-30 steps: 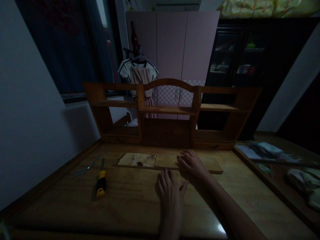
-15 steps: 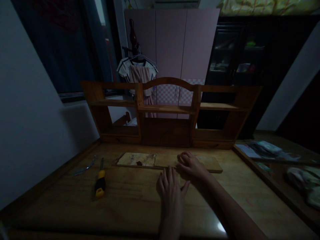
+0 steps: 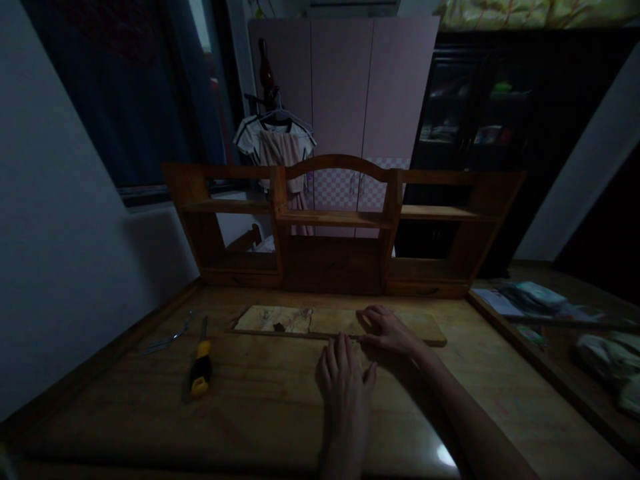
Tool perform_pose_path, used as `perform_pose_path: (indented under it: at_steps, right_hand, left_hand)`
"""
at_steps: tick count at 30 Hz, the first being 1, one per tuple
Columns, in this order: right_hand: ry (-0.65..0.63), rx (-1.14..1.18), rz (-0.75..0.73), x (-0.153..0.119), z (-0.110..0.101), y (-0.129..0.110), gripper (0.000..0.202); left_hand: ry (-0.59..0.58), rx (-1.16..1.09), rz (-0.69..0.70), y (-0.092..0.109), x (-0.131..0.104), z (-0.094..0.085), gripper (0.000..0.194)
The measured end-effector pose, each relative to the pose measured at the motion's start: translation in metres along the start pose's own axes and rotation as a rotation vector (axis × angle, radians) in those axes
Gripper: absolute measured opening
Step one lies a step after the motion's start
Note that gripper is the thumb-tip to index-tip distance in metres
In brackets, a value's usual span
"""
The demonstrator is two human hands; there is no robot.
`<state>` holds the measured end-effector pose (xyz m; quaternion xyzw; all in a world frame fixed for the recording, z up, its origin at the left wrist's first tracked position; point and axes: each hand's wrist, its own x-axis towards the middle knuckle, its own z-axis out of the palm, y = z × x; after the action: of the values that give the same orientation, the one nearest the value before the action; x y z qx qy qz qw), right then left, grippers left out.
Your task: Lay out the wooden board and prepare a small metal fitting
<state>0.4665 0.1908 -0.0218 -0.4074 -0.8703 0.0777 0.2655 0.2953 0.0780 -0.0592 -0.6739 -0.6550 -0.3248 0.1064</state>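
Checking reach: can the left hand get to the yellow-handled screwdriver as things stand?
Probably yes. The left hand lies flat on the desk, and the screwdriver lies out to its left with only bare desktop between them.

The desk (image 3: 280, 407) is varnished wood, glossy near the front edge; the flat board (image 3: 320, 322) is wood too — worn and blotchy at one end; the screwdriver (image 3: 201, 363) has a seemingly plastic handle — yellow and black.

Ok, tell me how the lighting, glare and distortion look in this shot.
Head view: dim, underexposed room; small glare patch on the desk near the right forearm; wide-angle bending at edges; left hand and right hand on the wooden board readable; screwdriver visible.
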Motion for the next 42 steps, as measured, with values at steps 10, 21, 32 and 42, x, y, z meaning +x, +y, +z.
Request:
perform_pose_path:
  at_steps: [10, 21, 32, 42]
  right_hand:
    - [0.002, 0.126, 0.081, 0.001, 0.002, 0.006, 0.067]
    - [0.036, 0.179, 0.102, 0.001, 0.004, 0.009, 0.072]
    - [0.062, 0.169, 0.105, 0.001, 0.006, 0.013, 0.071]
    - [0.039, 0.188, 0.105, 0.0, -0.001, 0.005, 0.068]
  left_hand:
    - [-0.028, -0.057, 0.004, 0.0, 0.001, -0.002, 0.053]
    - [-0.007, -0.044, 0.023, -0.005, 0.001, 0.006, 0.051]
    - [-0.037, -0.045, 0.033, -0.005, 0.0, 0.008, 0.051]
    - [-0.043, -0.053, 0.008, -0.005, -0.002, 0.005, 0.049]
